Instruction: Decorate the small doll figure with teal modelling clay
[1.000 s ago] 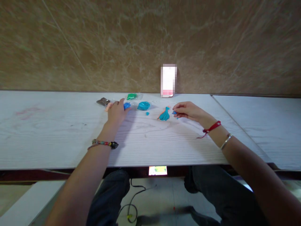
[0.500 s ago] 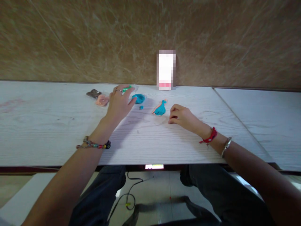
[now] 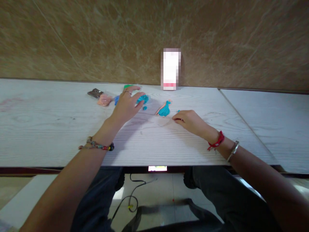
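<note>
My left hand (image 3: 126,106) hovers with fingers and thumb spread beside a clear wrapper of blue modelling clay (image 3: 144,98); part of the wrapper is behind the fingers. A small blue clay ball (image 3: 145,108) lies just below it. In the middle sits a flat, dress-like clay figure (image 3: 164,109), blue with a peach edge and top. My right hand (image 3: 189,120) rests on the table right of the figure, thumb and fingers pinched together; what they hold, if anything, is hidden. A tiny blue clay bit (image 3: 179,111) shows just beyond its fingers.
Left of my left hand lie a dark packet (image 3: 95,93), peach clay (image 3: 104,100) in a wrapper and a purple-blue packet (image 3: 116,100). A green packet (image 3: 128,86) is behind it. A blurred-out phone-like screen (image 3: 171,70) leans against the marbled wall (image 3: 96,38).
My left hand has shifted slightly right, uncovering the purple-blue packet. My right fingers have drawn closer together and lower, and the tiny blue bit beyond them now shows. The view has tilted slightly.
</note>
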Demonstrator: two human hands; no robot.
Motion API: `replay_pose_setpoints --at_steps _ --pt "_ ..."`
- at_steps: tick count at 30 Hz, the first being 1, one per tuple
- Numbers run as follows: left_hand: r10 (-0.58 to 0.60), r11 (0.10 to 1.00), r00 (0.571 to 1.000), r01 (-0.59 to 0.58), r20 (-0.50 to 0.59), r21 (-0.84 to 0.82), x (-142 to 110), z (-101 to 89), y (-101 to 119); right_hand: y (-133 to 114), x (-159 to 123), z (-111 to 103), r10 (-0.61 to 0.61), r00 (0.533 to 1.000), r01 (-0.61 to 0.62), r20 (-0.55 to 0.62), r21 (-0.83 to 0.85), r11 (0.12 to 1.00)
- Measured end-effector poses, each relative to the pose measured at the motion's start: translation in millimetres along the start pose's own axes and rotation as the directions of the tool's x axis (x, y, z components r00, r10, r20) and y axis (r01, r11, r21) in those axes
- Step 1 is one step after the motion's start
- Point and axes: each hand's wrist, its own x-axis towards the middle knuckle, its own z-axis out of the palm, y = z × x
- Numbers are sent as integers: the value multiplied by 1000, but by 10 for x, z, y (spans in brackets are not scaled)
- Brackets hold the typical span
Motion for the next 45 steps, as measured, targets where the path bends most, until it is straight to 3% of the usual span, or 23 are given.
replay_pose_setpoints --at_steps 8,18,22,25,29,33,37,45 --pt "69 996 994 -64 81 -59 -18 27 9 60 29 34 -20 998 26 -66 88 996" --pt "87 992 986 -72 145 -101 -1 17 25 36 9 114 25 999 -31 -40 -155 987" --pt "84 992 987 -70 139 -102 -6 6 35 113 1 103 -74 996 73 -42 -11 997" --pt "87 992 986 -73 145 -99 -9 -8 50 154 -4 81 -51 998 52 -48 14 999" --pt "94 992 982 -77 162 -104 -3 -14 45 144 -38 74 11 999 -13 -40 -56 998" --pt "95 989 983 -76 155 -123 0 -2 13 118 -120 79 -90 996 91 13 -140 986" --pt "94 990 984 -76 154 -118 -3 -3 -9 91 -243 43 -89 996 86 5 -319 944" --pt "93 991 981 -74 168 -114 18 -7 6 50 -389 -48 -99 985 149 143 -393 908"
